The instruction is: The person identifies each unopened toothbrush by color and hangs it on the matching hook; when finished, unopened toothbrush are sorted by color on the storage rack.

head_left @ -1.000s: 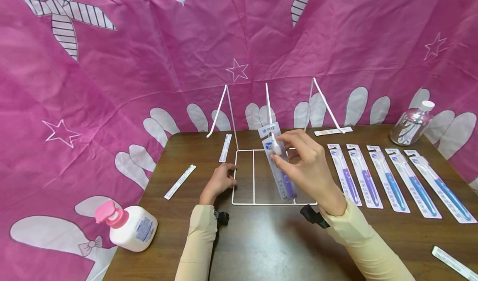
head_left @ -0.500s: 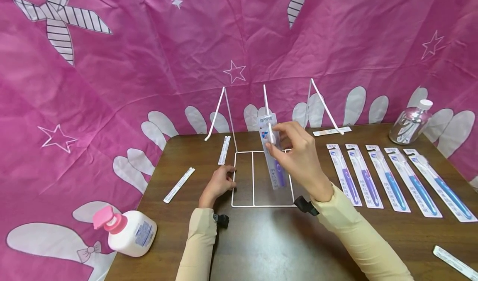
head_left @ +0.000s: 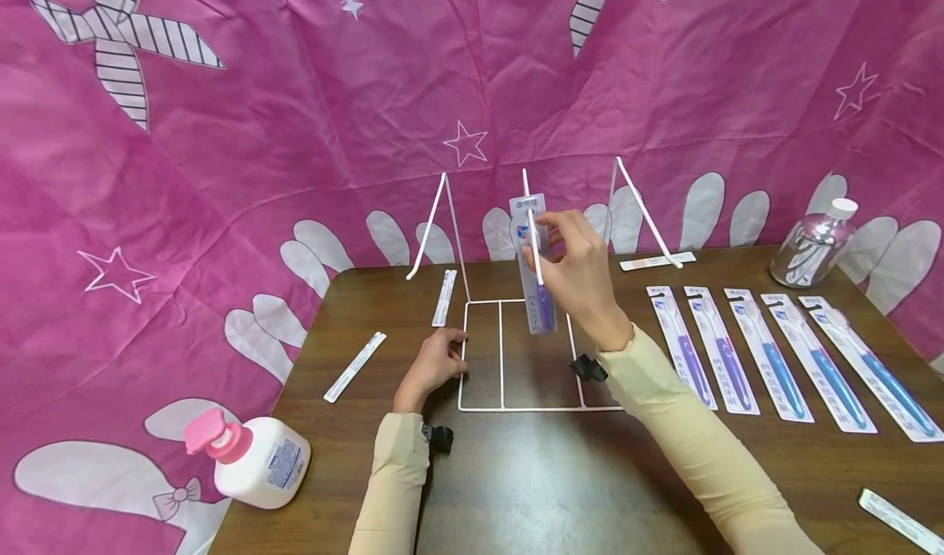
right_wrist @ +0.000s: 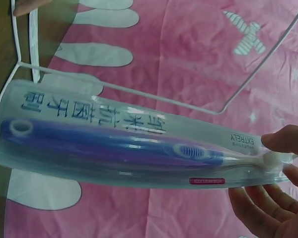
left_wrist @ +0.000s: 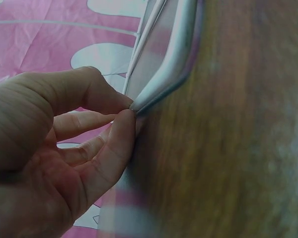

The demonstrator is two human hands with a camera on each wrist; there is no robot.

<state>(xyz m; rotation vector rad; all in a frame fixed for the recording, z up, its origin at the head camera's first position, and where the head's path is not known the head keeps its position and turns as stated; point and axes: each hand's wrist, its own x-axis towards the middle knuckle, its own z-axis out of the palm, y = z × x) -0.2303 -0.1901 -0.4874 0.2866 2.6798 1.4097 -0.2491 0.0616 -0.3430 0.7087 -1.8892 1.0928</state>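
Observation:
My right hand (head_left: 544,234) pinches the top of a packaged purple toothbrush (head_left: 534,280) and holds it upright against the middle hook (head_left: 526,184) of a white wire rack (head_left: 463,350). In the right wrist view the clear pack (right_wrist: 129,144) lies across the frame with the fingertips (right_wrist: 283,141) at its card end. My left hand (head_left: 451,352) rests on the brown table (head_left: 531,481) at the rack's front left corner. In the left wrist view, thumb and fingers (left_wrist: 124,116) pinch the rack's wire (left_wrist: 161,82).
Several packaged toothbrushes (head_left: 774,358) lie in a row on the right. A pink-capped lotion bottle (head_left: 254,452) stands front left, a clear bottle (head_left: 814,243) back right. White strips (head_left: 356,366) lie around the rack. Pink cloth (head_left: 221,170) hangs behind.
My right hand has lifted the toothbrush pack up and away from the rack's base to the middle hook. The left hand has stayed at the rack's corner.

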